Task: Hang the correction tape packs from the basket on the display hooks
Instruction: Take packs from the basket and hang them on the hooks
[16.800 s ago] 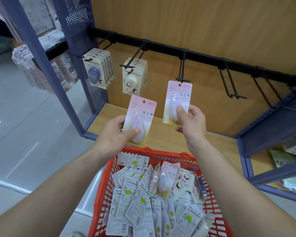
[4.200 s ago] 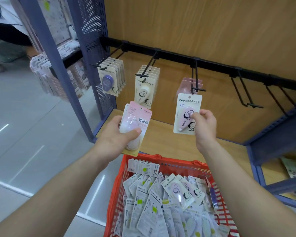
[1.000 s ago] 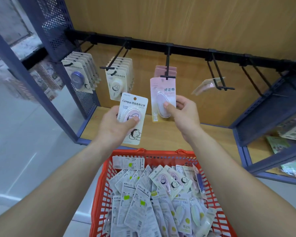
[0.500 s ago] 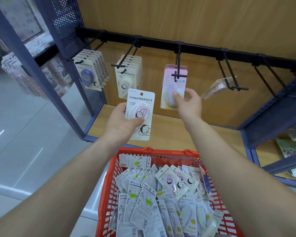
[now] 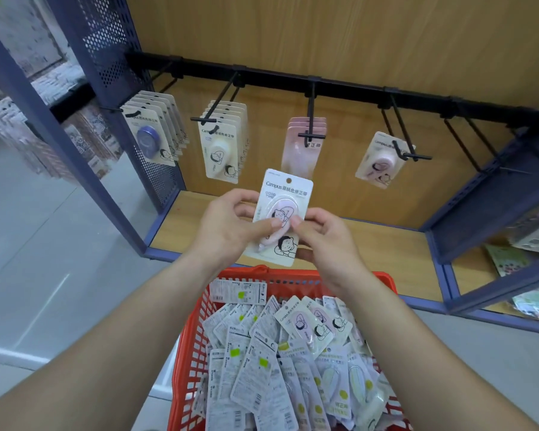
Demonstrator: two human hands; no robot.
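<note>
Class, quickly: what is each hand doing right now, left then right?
Left hand: holding the white Campus pack, thumb on its front.
Right hand: pinching the same pack from the other side.

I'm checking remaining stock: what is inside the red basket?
The red basket holds a heap of correction tape packs, mostly back side up, a few face up. Lower layers and the basket floor are covered.

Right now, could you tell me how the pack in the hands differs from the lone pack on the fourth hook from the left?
The held pack is pinched by the left hand and right hand; the hooked pack hangs from its hook. The held pack stands nearly upright; the hooked pack tilts. Both are pale cards with pink dispensers and cartoon figures.
</note>
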